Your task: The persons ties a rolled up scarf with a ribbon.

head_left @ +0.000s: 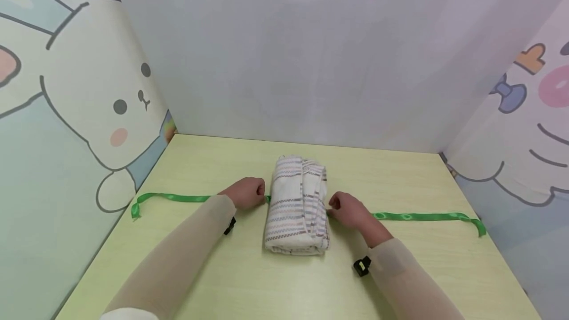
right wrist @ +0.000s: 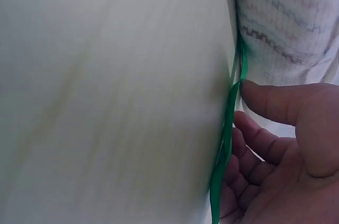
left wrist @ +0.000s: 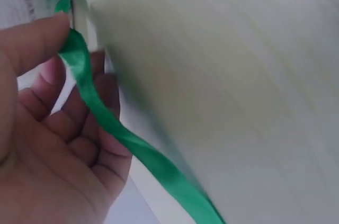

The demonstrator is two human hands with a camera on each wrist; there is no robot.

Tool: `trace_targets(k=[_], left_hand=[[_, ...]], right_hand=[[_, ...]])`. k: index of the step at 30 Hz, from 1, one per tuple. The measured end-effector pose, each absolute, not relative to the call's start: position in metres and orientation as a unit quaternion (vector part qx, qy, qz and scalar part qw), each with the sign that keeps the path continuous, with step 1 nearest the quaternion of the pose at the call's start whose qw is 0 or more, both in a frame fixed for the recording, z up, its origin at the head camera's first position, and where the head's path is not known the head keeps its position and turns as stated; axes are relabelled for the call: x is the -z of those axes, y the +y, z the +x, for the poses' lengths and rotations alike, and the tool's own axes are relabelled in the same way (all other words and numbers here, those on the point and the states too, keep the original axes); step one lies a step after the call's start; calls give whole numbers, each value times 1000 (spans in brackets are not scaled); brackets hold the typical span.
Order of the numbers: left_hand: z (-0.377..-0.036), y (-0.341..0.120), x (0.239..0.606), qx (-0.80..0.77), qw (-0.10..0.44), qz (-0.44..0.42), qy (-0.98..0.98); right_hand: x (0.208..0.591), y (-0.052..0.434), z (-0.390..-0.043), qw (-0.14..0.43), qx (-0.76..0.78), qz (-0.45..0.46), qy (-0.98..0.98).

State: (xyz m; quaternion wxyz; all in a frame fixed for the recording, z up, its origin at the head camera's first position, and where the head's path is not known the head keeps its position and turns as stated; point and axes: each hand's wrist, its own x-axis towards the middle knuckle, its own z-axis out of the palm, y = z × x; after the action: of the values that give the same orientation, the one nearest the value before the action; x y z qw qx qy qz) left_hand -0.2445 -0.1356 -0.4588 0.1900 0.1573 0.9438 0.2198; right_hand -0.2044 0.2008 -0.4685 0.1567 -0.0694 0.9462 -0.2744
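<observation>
Nearest to the camera are the two forearms in pale sleeves, each with a small black wrist device. A little further, the left hand [head_left: 246, 193] lies on the yellow-green desk [head_left: 213, 280], just beside the left edge of the folded cloth [head_left: 297, 206]. Its fingers [left wrist: 50, 73] are curled and the green ribbon [head_left: 178, 197] runs between thumb and fingers, so it pinches the ribbon. The right hand [head_left: 351, 210] is at the right edge of the cloth, and its thumb and curled fingers [right wrist: 254, 139] also pinch the ribbon. The ribbon passes under the cloth, and its two free ends lie flat on the desk, going far out to the left and to the right. Behind are the pale walls with cartoon drawings.

I think the danger is uneven pulling: if one hand pulls harder, the ribbon may slide under the cloth and one end becomes too short. A strong pull may also disturb the folded layers, because the cloth is only resting loose on the desk
</observation>
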Motion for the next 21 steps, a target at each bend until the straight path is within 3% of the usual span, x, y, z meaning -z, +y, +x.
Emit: trace_targets(k=[13,21], left_hand=[[-248,-134,459,-227,224,170,932],[-244,-133,458,-228,217,141,939]], right_hand=[[462,198,-208,169,247,-114,947],[456,199,-213,177,265,-113,941]])
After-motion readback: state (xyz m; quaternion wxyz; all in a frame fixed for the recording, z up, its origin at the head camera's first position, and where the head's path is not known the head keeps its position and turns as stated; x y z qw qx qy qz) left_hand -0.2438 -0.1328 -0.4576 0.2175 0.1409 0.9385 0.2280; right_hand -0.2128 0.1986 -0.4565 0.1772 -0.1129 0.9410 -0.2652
